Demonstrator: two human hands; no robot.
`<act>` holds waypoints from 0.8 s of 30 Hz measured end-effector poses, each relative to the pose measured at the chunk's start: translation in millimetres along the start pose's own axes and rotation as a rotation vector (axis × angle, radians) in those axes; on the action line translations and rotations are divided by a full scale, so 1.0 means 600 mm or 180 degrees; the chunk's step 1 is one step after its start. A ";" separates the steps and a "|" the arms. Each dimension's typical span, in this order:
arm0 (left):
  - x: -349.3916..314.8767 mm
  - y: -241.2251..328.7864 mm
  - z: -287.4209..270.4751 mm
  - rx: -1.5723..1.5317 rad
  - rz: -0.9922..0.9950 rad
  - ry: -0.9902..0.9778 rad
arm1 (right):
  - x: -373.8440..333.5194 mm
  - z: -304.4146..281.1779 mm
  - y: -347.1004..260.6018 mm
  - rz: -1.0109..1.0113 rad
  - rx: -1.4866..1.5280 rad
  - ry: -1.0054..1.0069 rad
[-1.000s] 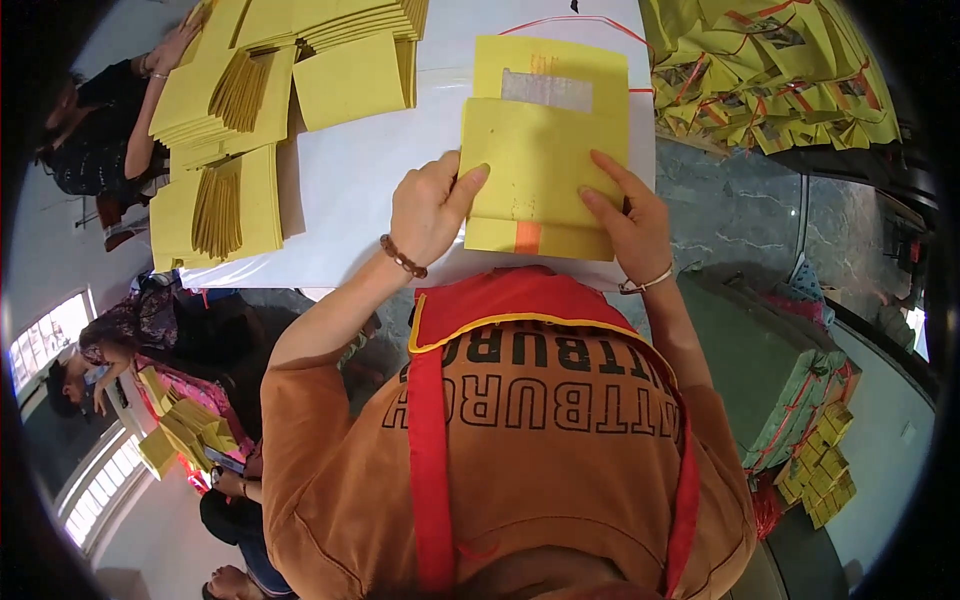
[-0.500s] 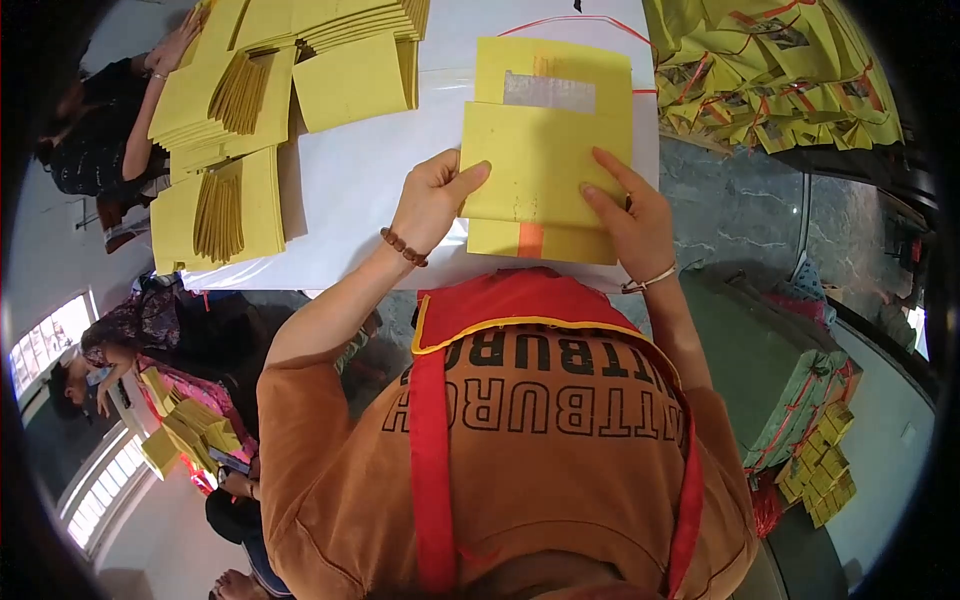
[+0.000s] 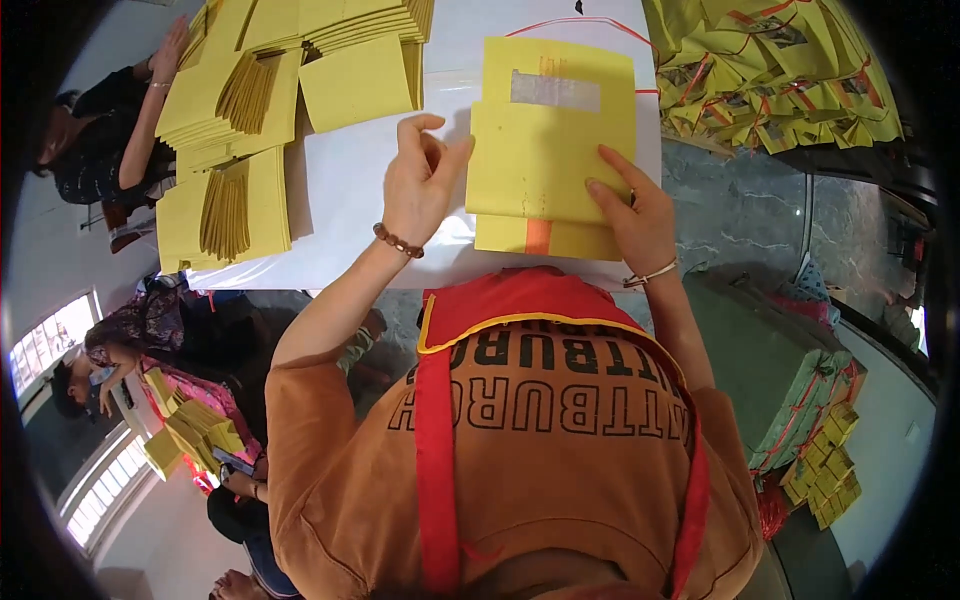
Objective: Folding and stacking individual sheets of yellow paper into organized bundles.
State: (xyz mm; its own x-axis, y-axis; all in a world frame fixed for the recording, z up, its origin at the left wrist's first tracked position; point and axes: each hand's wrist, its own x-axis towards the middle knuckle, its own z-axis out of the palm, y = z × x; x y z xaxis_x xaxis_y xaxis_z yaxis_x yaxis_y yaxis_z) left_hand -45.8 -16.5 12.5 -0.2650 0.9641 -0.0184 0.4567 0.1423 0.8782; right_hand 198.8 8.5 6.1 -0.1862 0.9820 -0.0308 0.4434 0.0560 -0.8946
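In front of me on the white table lies a stack of folded yellow paper (image 3: pixel 545 165), with a pale rectangular patch and orange marks on it. My right hand (image 3: pixel 643 215) holds its right edge, with thumb and forefinger on top; the other fingers are partly hidden. Just off the left edge, my left hand (image 3: pixel 420 180) is raised with nothing in it. Its forefinger is bent and apart from the thumb, whose tip is close to the paper's edge.
Piles of folded yellow paper (image 3: pixel 355 85) cover the table's far left. Bundles tied with red string (image 3: pixel 770 90) lie at the far right. A green-covered stack (image 3: pixel 745 350) stands right of me. Other people (image 3: pixel 105 150) are at the left. Red string (image 3: pixel 570 18) crosses the table's far side.
My left hand has let go of the paper's left edge and lifted slightly, its forefinger now extended and bent. The right hand stays at the right edge.
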 end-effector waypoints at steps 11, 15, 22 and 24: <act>-0.007 0.050 0.090 0.1978 0.2559 -0.1081 | 0.003 -0.007 -0.005 0.0124 -0.0213 -0.0259; -0.011 0.046 0.093 0.1940 0.2412 -0.1115 | -0.003 -0.011 -0.040 0.0133 -0.0773 0.0068; -0.003 0.053 0.083 0.2087 0.2425 -0.1459 | 0.007 0.041 -0.025 -0.2277 -0.1852 -0.0656; -0.008 0.035 0.091 0.1867 0.2409 -0.1212 | 0.011 0.051 -0.010 -0.2297 -0.2034 -0.0821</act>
State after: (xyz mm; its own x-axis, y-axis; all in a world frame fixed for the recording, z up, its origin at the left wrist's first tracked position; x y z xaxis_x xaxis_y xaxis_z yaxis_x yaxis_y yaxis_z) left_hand 11.1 -5.7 4.8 0.5043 0.8394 0.2026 0.7618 -0.5430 0.3533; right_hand 168.2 9.0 -2.1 -0.7481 0.6096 0.2621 0.5234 0.7849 -0.3316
